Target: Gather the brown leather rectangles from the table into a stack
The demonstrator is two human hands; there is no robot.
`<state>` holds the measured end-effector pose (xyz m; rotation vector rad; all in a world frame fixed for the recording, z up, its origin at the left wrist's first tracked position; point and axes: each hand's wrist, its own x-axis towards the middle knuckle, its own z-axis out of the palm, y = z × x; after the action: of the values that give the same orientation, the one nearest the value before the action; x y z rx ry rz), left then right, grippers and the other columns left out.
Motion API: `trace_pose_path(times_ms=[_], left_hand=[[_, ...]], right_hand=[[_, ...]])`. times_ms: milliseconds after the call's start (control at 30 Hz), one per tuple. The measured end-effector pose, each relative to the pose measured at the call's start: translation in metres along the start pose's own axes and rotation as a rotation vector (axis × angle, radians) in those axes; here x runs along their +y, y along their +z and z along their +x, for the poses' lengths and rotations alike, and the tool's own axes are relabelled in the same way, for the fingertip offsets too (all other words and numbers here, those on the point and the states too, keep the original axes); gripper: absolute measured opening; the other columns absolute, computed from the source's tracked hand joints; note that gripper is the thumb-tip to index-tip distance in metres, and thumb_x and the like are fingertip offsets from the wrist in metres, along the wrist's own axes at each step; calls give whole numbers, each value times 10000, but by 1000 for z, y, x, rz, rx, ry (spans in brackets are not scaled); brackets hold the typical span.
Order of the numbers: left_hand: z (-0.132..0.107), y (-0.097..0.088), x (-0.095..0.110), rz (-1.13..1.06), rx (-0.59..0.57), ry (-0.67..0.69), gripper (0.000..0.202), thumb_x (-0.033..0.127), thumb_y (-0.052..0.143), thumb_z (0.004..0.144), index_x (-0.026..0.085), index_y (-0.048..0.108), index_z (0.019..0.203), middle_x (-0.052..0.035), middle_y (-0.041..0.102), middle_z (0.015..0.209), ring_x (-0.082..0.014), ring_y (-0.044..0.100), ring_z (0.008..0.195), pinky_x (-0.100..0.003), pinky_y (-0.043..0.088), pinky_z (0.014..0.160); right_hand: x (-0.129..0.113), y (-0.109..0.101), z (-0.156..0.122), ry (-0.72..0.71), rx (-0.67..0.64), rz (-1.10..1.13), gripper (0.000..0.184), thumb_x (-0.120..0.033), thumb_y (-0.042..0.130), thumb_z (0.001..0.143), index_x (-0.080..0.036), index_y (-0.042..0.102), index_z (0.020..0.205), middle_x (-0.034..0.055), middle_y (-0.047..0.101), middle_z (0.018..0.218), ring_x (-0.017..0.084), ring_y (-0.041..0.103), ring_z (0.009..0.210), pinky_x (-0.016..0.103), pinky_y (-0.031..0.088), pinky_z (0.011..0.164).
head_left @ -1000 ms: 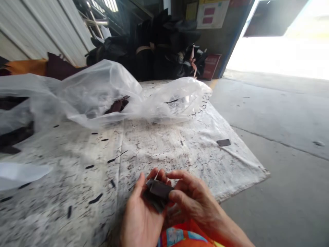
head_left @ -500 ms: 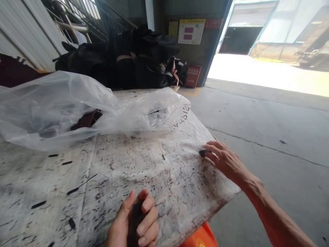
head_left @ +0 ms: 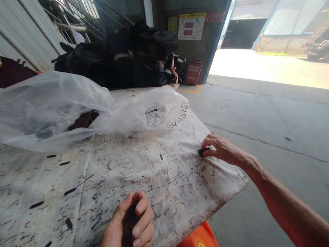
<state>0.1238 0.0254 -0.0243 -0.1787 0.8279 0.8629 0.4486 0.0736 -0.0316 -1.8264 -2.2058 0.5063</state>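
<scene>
My left hand [head_left: 130, 223] is at the near edge of a stained white table sheet [head_left: 144, 171], fingers wrapped round a small stack of dark flat pieces [head_left: 128, 224]. My right hand [head_left: 219, 149] reaches out to the sheet's right edge. Its fingertips pinch a single dark flat piece [head_left: 204, 151] that lies on the sheet. A crumpled clear plastic bag [head_left: 77, 106] lies across the far left of the sheet, with dark brown pieces [head_left: 83, 120] showing through it.
Small dark offcuts [head_left: 68, 223] are scattered over the sheet. A heap of black material [head_left: 128, 58] is piled behind the table. Bare concrete floor [head_left: 269, 120] stretches to the right, towards a bright open doorway. Orange cloth [head_left: 197, 238] shows below the table edge.
A second ago both hands held the dark stack together near me. My right hand has since reached out to the right edge and closed its fingers on the lone dark piece.
</scene>
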Motion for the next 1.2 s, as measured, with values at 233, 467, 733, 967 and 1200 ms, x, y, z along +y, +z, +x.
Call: trace_pose_path(times_ms=[233,467,733,967,1200], left_hand=[[0,14,-2,6,136,55,322,229,349,936,146,550,699,56,414,550,-22,322,300,-122,222,275],[1,10,-7,52,113,90,218,193,445,887,153,553,702,63,413,562,-18,314,315,-127,219,290],[-9,3,-24,473,-80,89,285,315,770,668,156,583,813,64,510,603,13,289,359,-115,248,330],[-16,-16,-31,872,-90,264,342,467,694,723,175,525,780,74,489,503,-3,309,334,-119,252,324],[-25,-23,-23,777,23,481,333,467,662,747,183,489,720,97,427,472,-5,269,344,-120,249,333]], right_hand=[[2,2,3,32,-48,77,198,-380,578,830,-200,593,748,23,607,785,181,557,771,282,395,692],[-4,-5,-20,133,37,146,198,-374,549,838,-196,604,772,15,630,759,170,556,711,273,382,649],[-84,30,-67,273,-63,1259,268,-377,743,707,-170,581,758,-25,575,656,87,490,586,191,378,530],[-148,74,-55,340,-312,1594,342,-408,786,649,-153,574,734,-47,561,582,33,455,441,135,346,412],[-164,83,-58,394,-268,1646,372,-489,716,720,-169,615,879,-14,647,577,81,598,490,160,444,479]])
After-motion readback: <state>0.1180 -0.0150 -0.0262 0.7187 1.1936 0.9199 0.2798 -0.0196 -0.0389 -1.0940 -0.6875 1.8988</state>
